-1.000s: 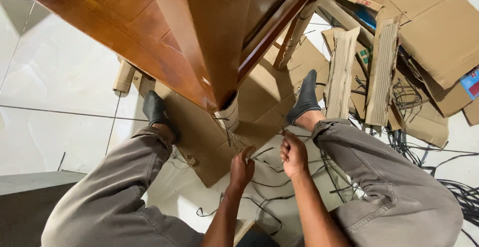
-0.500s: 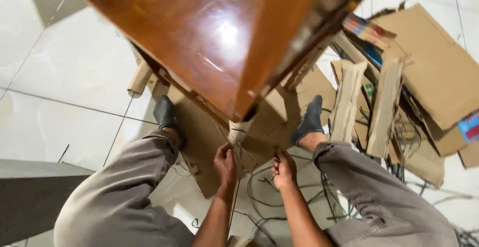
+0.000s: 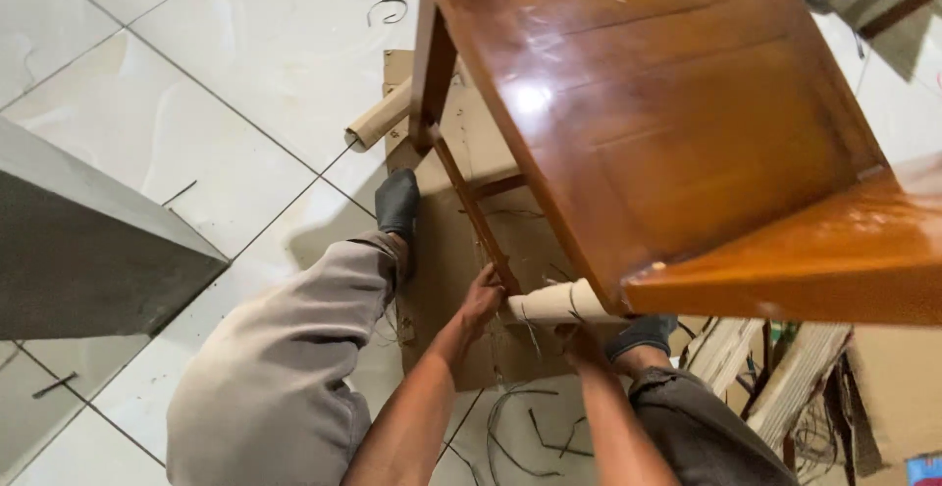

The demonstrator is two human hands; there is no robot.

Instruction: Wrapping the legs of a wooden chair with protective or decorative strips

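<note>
A glossy brown wooden piece of furniture (image 3: 667,123) fills the upper right, tipped over my lap. One of its legs ends in a cardboard wrap (image 3: 554,302) with thin black strands across it. My left hand (image 3: 481,298) curls around the near end of that wrap, beside a wooden rung (image 3: 476,213). My right hand (image 3: 585,347) sits just under the wrap, partly hidden by it, so its fingers are not clear. I sit on the floor in grey trousers and dark socks, legs on either side.
A flat cardboard sheet (image 3: 442,280) lies under the furniture on white tiles. Another leg carries a cardboard roll (image 3: 378,123). A grey block (image 3: 88,251) stands at the left. Black straps (image 3: 530,432) and folded cardboard stacks (image 3: 785,383) lie at the lower right.
The view has swung, so the furniture now sits to the right. Both hands have moved up to the wrapped leg end; my left hand has closed around it.
</note>
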